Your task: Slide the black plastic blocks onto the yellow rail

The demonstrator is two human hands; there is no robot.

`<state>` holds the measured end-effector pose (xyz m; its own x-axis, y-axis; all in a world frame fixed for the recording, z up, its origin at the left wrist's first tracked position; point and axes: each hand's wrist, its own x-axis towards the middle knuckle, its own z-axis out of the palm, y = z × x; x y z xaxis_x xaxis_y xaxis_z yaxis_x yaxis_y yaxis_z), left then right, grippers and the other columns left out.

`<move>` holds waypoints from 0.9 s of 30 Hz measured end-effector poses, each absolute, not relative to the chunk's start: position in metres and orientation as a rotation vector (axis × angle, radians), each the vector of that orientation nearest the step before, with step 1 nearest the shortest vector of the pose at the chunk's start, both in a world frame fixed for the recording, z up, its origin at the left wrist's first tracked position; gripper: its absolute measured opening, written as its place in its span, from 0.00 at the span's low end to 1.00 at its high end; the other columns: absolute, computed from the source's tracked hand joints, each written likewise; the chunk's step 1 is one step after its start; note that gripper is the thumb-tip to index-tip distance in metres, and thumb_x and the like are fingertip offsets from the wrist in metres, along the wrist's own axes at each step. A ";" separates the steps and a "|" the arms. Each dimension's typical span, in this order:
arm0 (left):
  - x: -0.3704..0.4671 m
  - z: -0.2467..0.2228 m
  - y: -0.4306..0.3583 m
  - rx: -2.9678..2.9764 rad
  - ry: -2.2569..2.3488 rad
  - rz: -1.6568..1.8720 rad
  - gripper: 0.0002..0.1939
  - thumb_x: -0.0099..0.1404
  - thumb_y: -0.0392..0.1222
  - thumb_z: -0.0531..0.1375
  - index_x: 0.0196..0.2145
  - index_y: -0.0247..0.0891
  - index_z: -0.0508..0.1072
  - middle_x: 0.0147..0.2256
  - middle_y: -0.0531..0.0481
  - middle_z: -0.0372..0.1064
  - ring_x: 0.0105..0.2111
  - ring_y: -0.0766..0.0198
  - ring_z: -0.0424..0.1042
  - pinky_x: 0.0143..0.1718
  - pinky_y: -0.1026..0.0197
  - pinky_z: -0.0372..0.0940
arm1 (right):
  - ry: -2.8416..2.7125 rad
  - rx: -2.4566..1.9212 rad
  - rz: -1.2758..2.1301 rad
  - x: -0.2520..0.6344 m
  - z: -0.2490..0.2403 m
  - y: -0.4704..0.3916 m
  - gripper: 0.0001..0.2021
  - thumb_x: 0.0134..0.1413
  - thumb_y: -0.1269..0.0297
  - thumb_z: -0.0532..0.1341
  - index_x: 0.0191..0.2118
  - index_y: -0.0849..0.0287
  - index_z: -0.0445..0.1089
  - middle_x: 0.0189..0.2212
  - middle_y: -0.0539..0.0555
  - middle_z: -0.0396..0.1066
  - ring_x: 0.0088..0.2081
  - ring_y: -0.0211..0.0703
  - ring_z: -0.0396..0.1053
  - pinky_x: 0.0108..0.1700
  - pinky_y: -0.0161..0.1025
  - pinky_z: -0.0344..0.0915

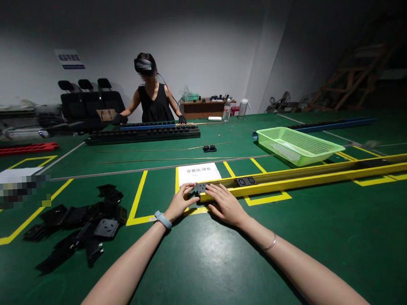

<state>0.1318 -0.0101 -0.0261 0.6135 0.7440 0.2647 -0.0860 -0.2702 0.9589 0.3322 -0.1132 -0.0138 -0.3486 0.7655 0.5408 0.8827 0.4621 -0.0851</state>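
Note:
A long yellow rail [293, 179] lies across the right half of the green table. At its left end sits a black socket module [201, 188], partly in the channel. My left hand [181, 202] holds the module's left side between thumb and fingers. My right hand [226, 205] rests over the rail's end, fingers spread and fingertips at the module's right side. Farther along the channel is another black module [246, 181] with two sockets. A loose pile of black modules [80, 222] lies to the left, one grey-faced module [107, 227] on top.
A green basket [300, 147] stands behind the rail. A paper sign [199, 172] lies behind my hands. Two small black parts [209, 148] are mid-table. Across the table, a person [154, 98] works at black rails [143, 135]. A blue rail [338, 124] lies at the back right.

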 end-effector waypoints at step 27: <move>0.132 -0.026 -0.011 1.702 0.513 0.843 0.25 0.54 0.42 0.65 0.49 0.42 0.63 0.55 0.43 0.62 0.58 0.56 0.59 0.59 0.50 0.52 | -2.212 -1.359 -0.252 0.333 -0.011 -0.114 0.23 0.57 0.63 0.53 0.58 0.59 0.56 0.58 0.60 0.58 0.60 0.47 0.53 0.62 0.55 0.49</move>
